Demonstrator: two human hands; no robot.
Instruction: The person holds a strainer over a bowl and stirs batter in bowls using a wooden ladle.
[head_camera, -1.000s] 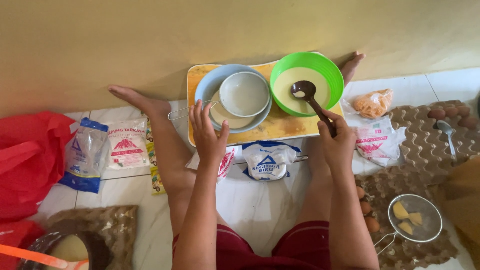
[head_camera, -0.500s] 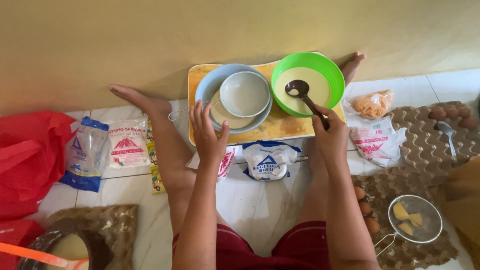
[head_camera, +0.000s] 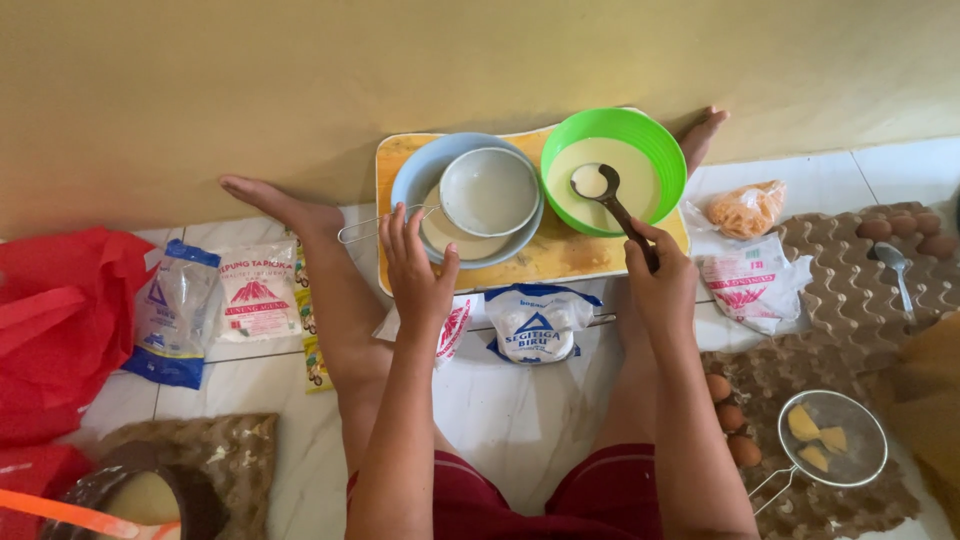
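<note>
A ladle of batter is gripped by the right hand over the green bowl, the left hand seemingly open and empty; drips could be spilled onto the tray if tilted.

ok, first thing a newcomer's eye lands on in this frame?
The bright green bowl of pale batter at the right end of the yellow tray, where the right hand holds a dark ladle dipped into it. Beside it sits a blue bowl with a strainer in it, the left hand at its rim. Far left, a red bag.
</note>
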